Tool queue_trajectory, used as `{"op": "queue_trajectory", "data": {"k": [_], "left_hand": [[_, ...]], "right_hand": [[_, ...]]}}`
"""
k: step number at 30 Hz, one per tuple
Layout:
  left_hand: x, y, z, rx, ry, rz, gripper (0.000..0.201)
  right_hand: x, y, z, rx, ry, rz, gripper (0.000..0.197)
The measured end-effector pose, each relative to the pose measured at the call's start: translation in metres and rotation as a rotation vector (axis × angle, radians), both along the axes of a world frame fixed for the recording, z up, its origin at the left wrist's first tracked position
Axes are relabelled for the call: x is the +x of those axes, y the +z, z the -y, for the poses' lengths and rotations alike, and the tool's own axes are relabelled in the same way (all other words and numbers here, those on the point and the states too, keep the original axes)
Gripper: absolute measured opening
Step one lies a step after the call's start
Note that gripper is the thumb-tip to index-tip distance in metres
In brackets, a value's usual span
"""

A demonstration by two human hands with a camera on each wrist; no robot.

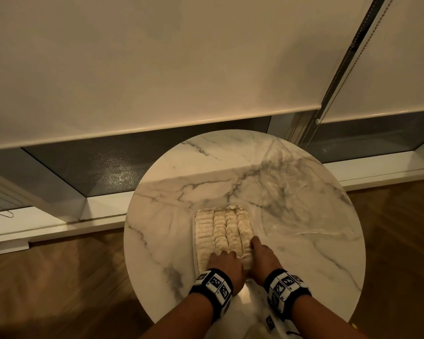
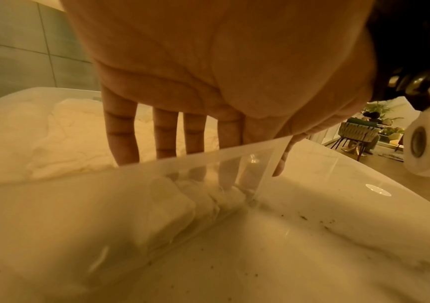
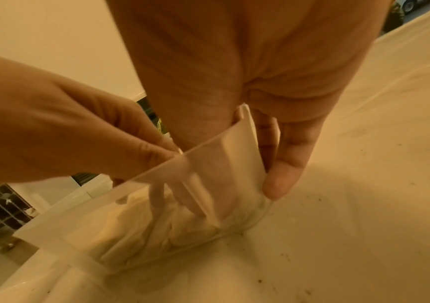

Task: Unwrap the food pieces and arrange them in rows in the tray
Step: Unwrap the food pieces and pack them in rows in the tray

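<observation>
1. Late in the arranging step, by the look of it: four rows of pale dumpling-like food pieces [image 1: 222, 232] already fill the clear plastic tray [image 1: 194, 243], which sits toward the near side of the round marble table [image 1: 304, 260].
2. Left hand [image 1: 224, 264] reaching down over the tray's near wall, fingers [image 2: 122, 141] straight and slightly spread, tips down among the pieces at the near end; gripping nothing that can be seen.
3. Right hand [image 1: 261, 256] straddling the tray's near right corner: thumb inside against the wall, fingers [image 3: 281, 174] outside, so clamped on the wall itself and steadying the tray.
4. Probably tucking or straightening the last pieces in the near end of the rows; cannot tell whether a piece is being pressed or only touched.
5. Next move likely calls for a light touch: soft pieces deform easily, and the thin tray wall may flex under the right hand's pinch.
6. Crumpled clear plastic wrap [image 1: 291, 192] lying spread on the far right part of the table, well apart from the tray; no wrapped pieces visible.
7. Dark specks scattered on the tabletop near the tray.
8. Beyond the table: cream roller blinds [image 1: 157, 69] with a bead chain [image 1: 338, 77], a window sill, wooden floor [image 1: 59, 277].
</observation>
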State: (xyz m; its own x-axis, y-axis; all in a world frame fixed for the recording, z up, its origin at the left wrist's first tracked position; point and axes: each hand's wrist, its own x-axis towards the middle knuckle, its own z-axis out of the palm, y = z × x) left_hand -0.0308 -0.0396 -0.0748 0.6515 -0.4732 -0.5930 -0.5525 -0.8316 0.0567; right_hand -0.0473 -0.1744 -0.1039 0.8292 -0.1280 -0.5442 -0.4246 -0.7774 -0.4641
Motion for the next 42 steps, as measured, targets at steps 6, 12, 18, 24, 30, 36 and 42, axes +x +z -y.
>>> {"op": "queue_trajectory", "data": {"k": [6, 12, 18, 24, 30, 36, 42], "left_hand": [[-0.007, 0.006, -0.006, -0.190, -0.040, 0.021, 0.048], [-0.018, 0.005, -0.009, -0.183, -0.048, -0.032, 0.055], [-0.024, -0.008, -0.019, -0.217, -0.052, -0.022, 0.064], [-0.023, -0.005, -0.026, -0.294, -0.036, 0.040, 0.048], [-0.007, 0.000, -0.048, -0.089, 0.220, 0.177, 0.035], [-0.001, -0.001, -0.042, -0.099, 0.281, 0.093, 0.045], [0.010, 0.014, -0.019, -0.119, 0.328, 0.061, 0.057]], "right_hand": [[0.007, 0.000, 0.002, -0.082, 0.026, 0.013, 0.048], [0.008, 0.002, 0.003, -0.105, 0.025, 0.023, 0.039], [0.004, 0.004, 0.004, -0.068, 0.007, 0.033, 0.038], [-0.001, 0.004, 0.008, -0.064, 0.025, 0.004, 0.060], [-0.004, 0.003, 0.001, -0.099, 0.005, 0.022, 0.071], [-0.002, 0.006, -0.001, -0.226, 0.053, 0.033, 0.079], [0.010, 0.025, -0.023, -0.508, 0.368, 0.335, 0.050]]}}
